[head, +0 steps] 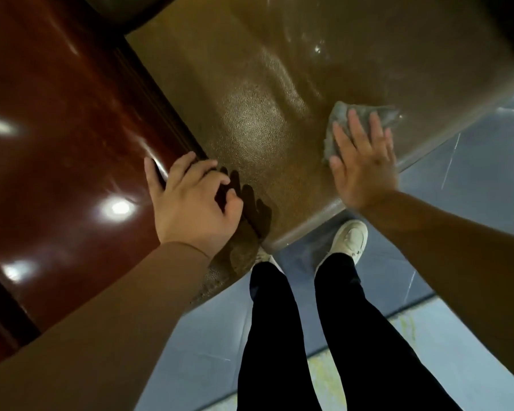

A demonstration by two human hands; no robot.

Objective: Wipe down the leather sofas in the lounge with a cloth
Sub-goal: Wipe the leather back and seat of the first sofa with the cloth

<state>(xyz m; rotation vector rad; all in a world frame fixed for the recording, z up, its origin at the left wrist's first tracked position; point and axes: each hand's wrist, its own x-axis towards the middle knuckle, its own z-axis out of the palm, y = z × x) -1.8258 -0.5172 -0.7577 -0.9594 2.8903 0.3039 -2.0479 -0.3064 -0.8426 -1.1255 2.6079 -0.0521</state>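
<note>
While your right hand (pixel 364 161) presses the cloth (pixel 339 120) flat-fingered on the sofa (pixel 250 120), nothing is grasped. Your left hand (pixel 190 200) curls over the wooden armrest (pixel 72 114) edge, left of centre.

Sofa seat (pixel 250 123) olive-brown, pebbled grain, glossy. Cloth (pixel 339 114) grey. Wooden armrest (pixel 57 129) on left, deep reddish-brown, shiny. Sleeves (pixel 116 307) tan. Trousers (pixel 279 336) black, shoe (pixel 349 240) off-white. Floor (pixel 472 179) blue-grey, pale veins.
</note>
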